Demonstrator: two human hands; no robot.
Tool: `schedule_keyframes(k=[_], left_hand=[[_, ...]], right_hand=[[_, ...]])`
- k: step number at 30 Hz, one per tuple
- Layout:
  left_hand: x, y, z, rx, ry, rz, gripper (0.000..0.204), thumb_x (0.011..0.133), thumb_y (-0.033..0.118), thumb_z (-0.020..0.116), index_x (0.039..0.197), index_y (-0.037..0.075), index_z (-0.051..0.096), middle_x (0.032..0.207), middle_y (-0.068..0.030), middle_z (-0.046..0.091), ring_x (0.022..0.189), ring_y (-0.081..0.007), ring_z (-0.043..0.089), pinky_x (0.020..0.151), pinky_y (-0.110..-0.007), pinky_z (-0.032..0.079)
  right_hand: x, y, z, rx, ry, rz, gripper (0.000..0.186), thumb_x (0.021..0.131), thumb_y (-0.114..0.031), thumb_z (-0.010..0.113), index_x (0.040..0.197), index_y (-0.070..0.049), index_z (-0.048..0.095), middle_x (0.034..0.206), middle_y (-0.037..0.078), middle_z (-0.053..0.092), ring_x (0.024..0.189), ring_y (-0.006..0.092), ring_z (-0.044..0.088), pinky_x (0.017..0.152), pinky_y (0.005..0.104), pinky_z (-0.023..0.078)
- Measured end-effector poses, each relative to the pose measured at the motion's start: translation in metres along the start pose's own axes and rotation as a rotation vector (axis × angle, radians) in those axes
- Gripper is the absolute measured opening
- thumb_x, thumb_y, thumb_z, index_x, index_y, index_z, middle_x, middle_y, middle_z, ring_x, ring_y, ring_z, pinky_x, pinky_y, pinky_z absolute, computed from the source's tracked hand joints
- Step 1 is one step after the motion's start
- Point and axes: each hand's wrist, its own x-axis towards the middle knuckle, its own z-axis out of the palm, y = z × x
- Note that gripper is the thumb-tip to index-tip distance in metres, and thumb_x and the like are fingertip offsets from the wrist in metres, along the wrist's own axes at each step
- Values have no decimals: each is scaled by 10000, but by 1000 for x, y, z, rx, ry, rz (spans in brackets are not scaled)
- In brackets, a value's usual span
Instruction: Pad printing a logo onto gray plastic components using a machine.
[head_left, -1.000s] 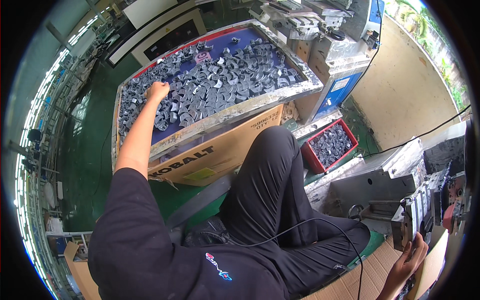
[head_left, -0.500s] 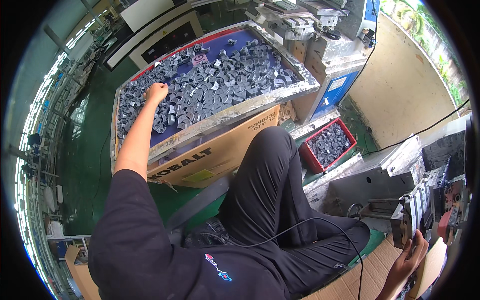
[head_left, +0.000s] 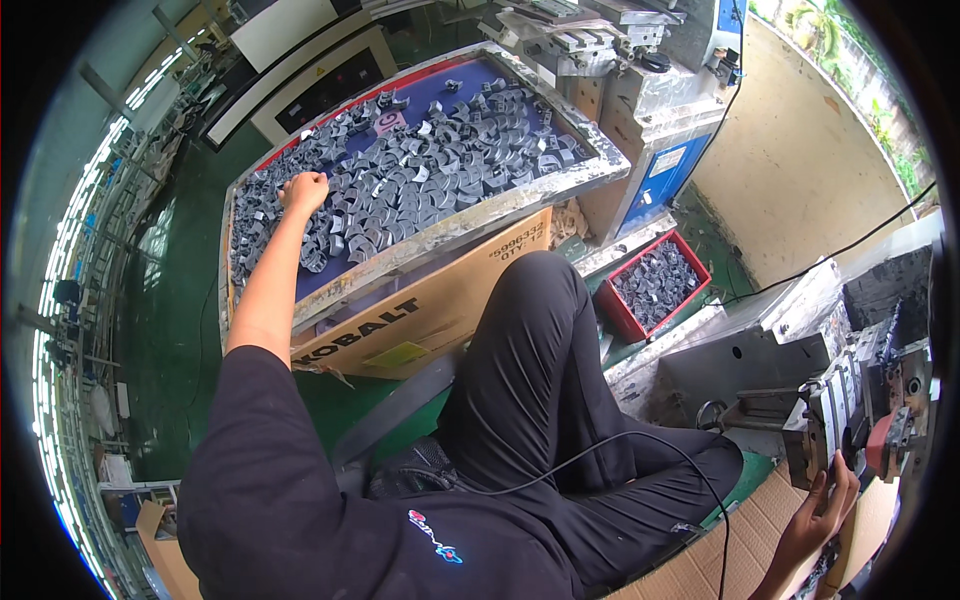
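My left hand [head_left: 304,190] is over the left part of a wide framed tray [head_left: 480,215] full of small dark grey curved plastic pieces [head_left: 405,190]. Its fingers are curled closed, and whatever is in them is hidden. At the lower right, my right hand [head_left: 824,508] reaches up to a metal fixture block [head_left: 822,425] on a machine. The fingers there are stretched out and slightly apart, their tips at the block's lower end. I see nothing held in that hand.
A red bin [head_left: 624,316] of similar grey pieces stands right of my knee. Below the tray is a cardboard box [head_left: 445,297]. A thin black cable [head_left: 640,437] crosses my legs. Flattened cardboard [head_left: 700,560] lies at the lower right, and a blue-and-grey machine [head_left: 655,180] stands behind the bin.
The whole view has shifted slightly. My left hand stays over the tray's left part, fingers still curled. My right hand remains at the fixture block, with its fingers slightly higher on it.
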Motion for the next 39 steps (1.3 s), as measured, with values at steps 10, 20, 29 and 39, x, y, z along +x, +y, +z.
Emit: schedule_keyframes(k=[10,20,29,39], left_hand=[[-2,101,-16,-498,262,706,324,1102,278,573,1151,49,797,1129,-175,781,1080,-331,731,953,-413,543],[-296,398,-136,-1068,-137,1333,232,1067,48,585,1239,47,741,968,-75,636,878,-170,592,757,-306,470],[-488,517,-245,-1560,-617,1530,225,1006,30,646,1215,37,730,1029,-98,700,880,-167,646,776,-312,507],[-508,541,-243,-1202,-729,1649,429,1089,308,616,1450,76,619,1418,-164,671,1300,-303,644,1087,-412,479]], right_hand=[[15,-28,-2,155,148,89,412,836,152,742,1198,-42,768,1062,119,696,1010,264,658,854,359,548],[-1,42,-48,126,486,198,111,999,-80,736,1100,-53,772,1002,55,798,881,142,728,775,298,527],[-122,236,-9,-231,548,675,224,992,-196,740,1163,-53,763,1158,117,734,1033,258,671,923,382,522],[-108,249,11,-173,405,780,288,930,-298,802,1123,-84,783,1167,154,676,1126,341,627,997,434,498]])
